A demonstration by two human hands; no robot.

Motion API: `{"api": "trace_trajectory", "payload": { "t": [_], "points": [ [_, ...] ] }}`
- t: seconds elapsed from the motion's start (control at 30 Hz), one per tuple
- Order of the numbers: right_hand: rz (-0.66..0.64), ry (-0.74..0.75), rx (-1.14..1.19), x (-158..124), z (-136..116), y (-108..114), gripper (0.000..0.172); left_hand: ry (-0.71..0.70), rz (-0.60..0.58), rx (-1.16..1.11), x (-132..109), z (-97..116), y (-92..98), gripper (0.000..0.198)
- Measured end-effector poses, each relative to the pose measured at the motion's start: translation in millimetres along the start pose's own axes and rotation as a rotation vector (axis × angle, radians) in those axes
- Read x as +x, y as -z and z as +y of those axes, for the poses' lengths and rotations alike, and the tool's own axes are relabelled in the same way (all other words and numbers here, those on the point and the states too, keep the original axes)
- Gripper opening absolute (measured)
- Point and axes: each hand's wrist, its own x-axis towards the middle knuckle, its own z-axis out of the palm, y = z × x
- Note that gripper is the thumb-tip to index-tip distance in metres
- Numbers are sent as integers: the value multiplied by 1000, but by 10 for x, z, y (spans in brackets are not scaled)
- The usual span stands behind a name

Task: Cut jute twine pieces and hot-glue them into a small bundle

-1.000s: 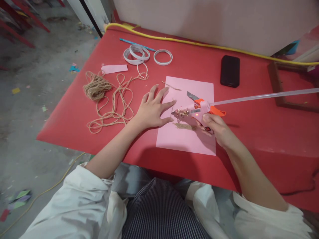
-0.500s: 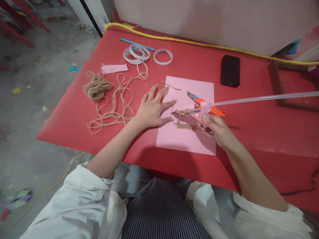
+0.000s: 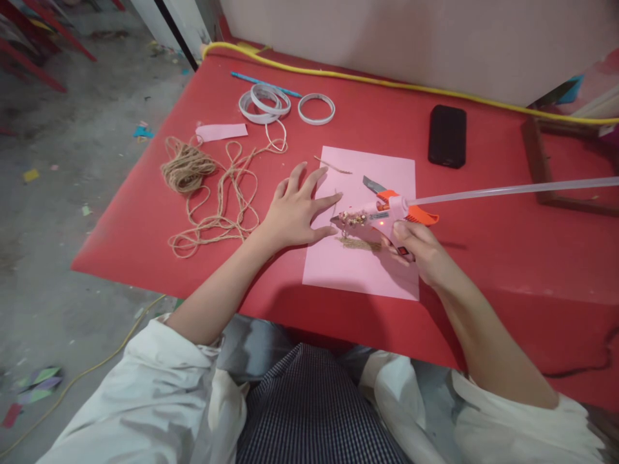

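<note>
My left hand (image 3: pixel 298 209) lies with fingers spread over the left edge of a pink paper sheet (image 3: pixel 360 277). In my right hand (image 3: pixel 418 248) is a pink glue gun (image 3: pixel 387 222), its nozzle pointing left at the paper close to my left thumb and forefinger. A long clear glue stick (image 3: pixel 507 190) sticks out of the gun's back. Under the gun a small bundle of twine pieces (image 3: pixel 360 244) rests on the sheet. Behind it lies an orange utility knife (image 3: pixel 425 215), partly covered by the gun. One short twine piece (image 3: pixel 333 165) lies near the sheet's top.
Left of the paper are a twine skein (image 3: pixel 186 166) with loose loops and a pink paper strip (image 3: pixel 222 132). Tape rolls (image 3: pixel 316 109) and a blue pencil (image 3: pixel 265 84) lie farther back. A black phone (image 3: pixel 447 136), a wooden frame (image 3: pixel 536 154) and a yellow cable (image 3: pixel 367 80) are also on the table.
The glue gun's nozzle has shifted very slightly left. Both hands otherwise keep their places, and the view has moved a little.
</note>
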Motion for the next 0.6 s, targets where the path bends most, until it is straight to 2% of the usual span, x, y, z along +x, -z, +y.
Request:
{"api": "trace_trajectory", "payload": {
  "t": [0.6],
  "points": [
    [7, 5, -42, -13, -9, 11, 61, -9, 0, -16, 0, -14, -12, 78]
  ]
}}
